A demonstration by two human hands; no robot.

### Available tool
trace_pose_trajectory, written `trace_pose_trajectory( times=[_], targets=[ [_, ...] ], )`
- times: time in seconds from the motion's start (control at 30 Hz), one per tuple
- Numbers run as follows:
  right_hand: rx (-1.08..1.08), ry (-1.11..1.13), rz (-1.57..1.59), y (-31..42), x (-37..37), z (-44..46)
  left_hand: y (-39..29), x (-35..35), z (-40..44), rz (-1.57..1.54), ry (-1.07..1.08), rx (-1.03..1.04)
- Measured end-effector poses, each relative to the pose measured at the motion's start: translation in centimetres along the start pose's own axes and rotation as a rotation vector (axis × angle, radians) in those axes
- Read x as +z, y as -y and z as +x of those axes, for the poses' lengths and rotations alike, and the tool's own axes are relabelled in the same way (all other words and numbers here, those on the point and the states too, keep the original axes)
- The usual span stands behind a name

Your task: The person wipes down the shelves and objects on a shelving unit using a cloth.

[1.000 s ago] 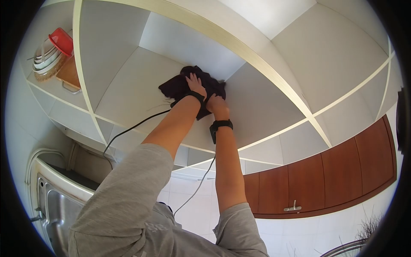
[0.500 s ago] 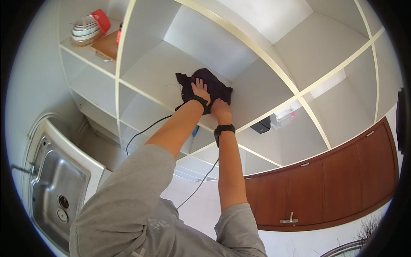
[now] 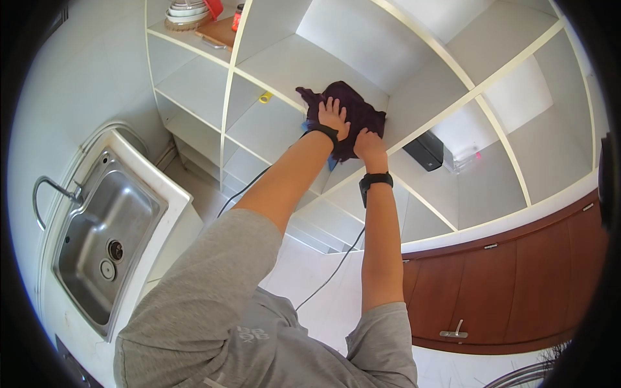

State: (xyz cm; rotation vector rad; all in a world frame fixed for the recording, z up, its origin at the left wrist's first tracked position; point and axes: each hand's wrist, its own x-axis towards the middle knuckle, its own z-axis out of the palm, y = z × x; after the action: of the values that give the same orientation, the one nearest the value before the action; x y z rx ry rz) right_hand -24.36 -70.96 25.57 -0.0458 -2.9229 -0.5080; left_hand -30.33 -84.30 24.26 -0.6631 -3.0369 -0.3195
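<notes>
A dark purple cloth [image 3: 367, 118] lies bunched on a white shelf board, and part of it hangs over the front edge. My left hand [image 3: 334, 117] rests flat on the cloth with its fingers spread. Close beside it, my right hand [image 3: 370, 145] is closed, its curled fingers gripping the cloth's edge nearest me. A black band circles each wrist. Something blue shows partly behind the cloth, too hidden to name.
White shelving [image 3: 231, 84] spans the view. Stacked bowls [image 3: 186, 13] stand at upper left, a yellow roll [image 3: 265, 97] one level lower, and a black box [image 3: 424, 150] to the right. A steel sink [image 3: 110, 226] is at left, a brown door [image 3: 491, 278] at right. A cable trails below my arms.
My view has shifted, so the shelves and sink sit further right in the picture. Both hands stay on the cloth, which now hangs further over the shelf's front edge.
</notes>
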Motion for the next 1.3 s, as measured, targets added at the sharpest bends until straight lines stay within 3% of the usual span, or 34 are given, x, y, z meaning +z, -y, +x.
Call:
trace_pose_trajectory(
  times=[0.27, 0.37, 0.47, 0.53, 0.67, 0.77, 0.8, 1.07, 1.3],
  targets=[
    [-0.072, 0.159, -0.131, -0.1, 0.2, -0.5, 1.8, -1.1, -3.0, 0.083, 0.009, 0.137],
    [-0.117, 0.382, -0.089, 1.2, -4.6, -0.5, 3.8, -1.3, -4.7, 0.199, -0.03, 0.155],
    [-0.058, 0.42, 0.001, 3.1, -6.8, -0.5, 6.1, -1.0, -5.7, 0.347, -0.107, 0.113],
    [-0.022, 0.302, -0.042, 3.7, -5.0, 0.0, 7.0, -1.5, -5.4, 0.489, -0.094, 0.099],
    [-0.006, 0.042, -0.06, 6.0, -3.4, 1.3, 8.9, -3.1, -2.8, 0.482, -0.015, 0.024],
    [-0.203, -0.347, 0.044, 7.2, 1.3, 3.9, 12.3, -5.0, -1.6, 0.472, 0.061, -0.053],
    [-0.212, -0.327, 0.11, 8.7, 0.6, 4.4, 14.3, -3.1, -0.3, 0.412, -0.086, -0.076],
    [-0.247, -0.256, 0.236, 17.9, -1.8, 10.0, 23.4, -6.1, -0.8, 0.332, -0.059, 0.065],
    [-0.22, -0.338, 0.289, 23.1, -2.6, 12.7, 28.9, -4.9, -0.4, 0.107, -0.342, 0.3]
  ],
)
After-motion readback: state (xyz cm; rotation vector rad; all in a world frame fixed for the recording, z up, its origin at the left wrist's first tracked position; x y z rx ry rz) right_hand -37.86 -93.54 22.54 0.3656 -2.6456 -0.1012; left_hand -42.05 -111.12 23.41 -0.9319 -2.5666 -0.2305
